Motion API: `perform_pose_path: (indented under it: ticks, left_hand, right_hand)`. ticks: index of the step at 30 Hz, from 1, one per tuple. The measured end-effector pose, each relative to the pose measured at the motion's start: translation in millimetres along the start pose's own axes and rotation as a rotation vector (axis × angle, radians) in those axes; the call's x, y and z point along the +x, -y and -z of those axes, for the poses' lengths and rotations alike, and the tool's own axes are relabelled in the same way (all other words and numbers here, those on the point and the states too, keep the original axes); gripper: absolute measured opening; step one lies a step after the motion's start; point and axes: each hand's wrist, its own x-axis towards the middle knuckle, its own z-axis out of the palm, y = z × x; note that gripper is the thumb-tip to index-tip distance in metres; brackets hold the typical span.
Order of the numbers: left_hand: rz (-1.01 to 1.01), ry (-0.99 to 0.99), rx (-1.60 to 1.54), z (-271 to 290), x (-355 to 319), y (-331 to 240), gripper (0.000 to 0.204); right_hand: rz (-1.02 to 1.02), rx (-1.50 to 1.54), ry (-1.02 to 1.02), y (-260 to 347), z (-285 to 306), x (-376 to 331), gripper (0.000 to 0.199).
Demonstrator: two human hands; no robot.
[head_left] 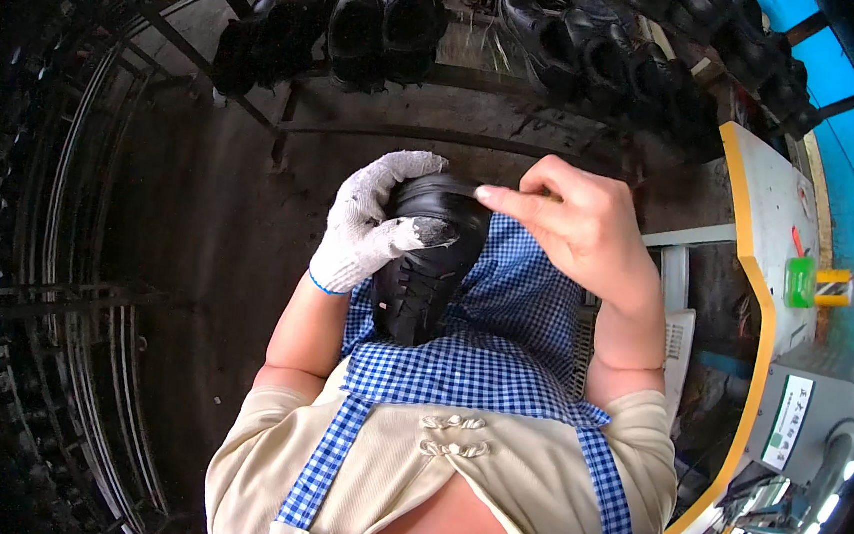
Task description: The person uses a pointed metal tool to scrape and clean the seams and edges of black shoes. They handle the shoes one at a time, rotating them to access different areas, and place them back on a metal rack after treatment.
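Observation:
A black lace-up shoe (429, 265) is held over my lap, its laced part toward my body and its rounded end away from me. My left hand (370, 224), in a white knit glove with dark-stained fingertips, is wrapped around the shoe from the left, with the thumb lying across it. My bare right hand (581, 219) is at the shoe's far right edge. Its thumb and forefinger are pinched together, the tips against or very near that edge. Whatever may be between them is too small to make out.
A dark metal rack with several black shoes (384, 28) stands ahead. To my right is a white worktable (766, 223) with a yellow edge, bearing a green-and-yellow container (802, 282) and a grey machine (808, 423). Metal rails (56, 203) run along the left. A blue-checked apron covers my lap.

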Motion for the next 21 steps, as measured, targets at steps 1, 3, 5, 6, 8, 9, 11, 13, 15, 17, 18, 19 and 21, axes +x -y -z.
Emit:
perform_pose_path:
  ticks: [1, 3, 5, 6, 8, 9, 11, 13, 15, 17, 18, 19, 21]
  left_hand:
    - [-0.011, 0.001, 0.038, 0.6, 0.1, -0.3, 0.07]
    - [-0.021, -0.004, 0.056, 4.6, -0.3, 2.1, 0.07]
    - [-0.022, -0.016, 0.049, 5.5, 0.1, 2.8, 0.07]
    - [-0.016, -0.03, 0.038, 5.7, -0.4, 2.4, 0.07]
    - [-0.027, -0.079, -0.018, 9.6, -1.5, 2.6, 0.071]
    - [-0.051, -0.117, -0.063, 15.2, -0.3, 3.7, 0.071]
    - [-0.145, -0.228, -0.171, 29.7, 6.5, 6.6, 0.071]
    - [-0.172, -0.396, -0.359, 54.7, 18.5, 28.4, 0.067]
    - [-0.065, -0.511, -0.657, 71.5, 28.7, 37.5, 0.071]
    - [-0.013, -0.696, -0.653, 74.7, 35.9, 32.3, 0.077]
    - [-0.063, -0.678, -0.682, 87.6, 39.8, 51.1, 0.078]
    - [-0.067, -0.644, -0.755, 90.8, 38.9, 59.5, 0.078]
    - [-0.059, -0.588, -0.891, 90.6, 36.7, 71.9, 0.078]
  right_hand:
    - [-0.03, 0.008, -0.01, -2.1, 0.1, -0.6, 0.035]
    - [-0.064, 0.036, -0.027, -7.1, 0.9, -4.6, 0.033]
    - [-0.068, 0.096, -0.015, -10.6, 1.7, -9.3, 0.035]
    - [-0.067, 0.13, -0.011, -12.0, -0.4, -11.3, 0.036]
    - [-0.139, 0.248, -0.051, -13.2, -8.8, -17.2, 0.042]
    - [-0.168, 0.305, -0.069, -15.4, -14.5, -19.5, 0.045]
    - [-0.366, 0.562, -0.011, -28.9, -38.6, -34.5, 0.053]
    - [-0.522, 0.713, 0.075, -38.7, -64.1, -50.8, 0.061]
    - [-0.538, 0.79, 0.081, -37.6, -91.7, -69.8, 0.074]
    - [-0.522, 0.884, 0.018, -25.8, -108.7, -75.4, 0.081]
    - [-0.486, 0.864, -0.035, -18.1, -111.9, -74.2, 0.082]
    - [-0.416, 0.823, -0.041, -13.8, -111.1, -70.7, 0.083]
    - [-0.282, 0.73, -0.058, -6.9, -103.8, -63.5, 0.085]
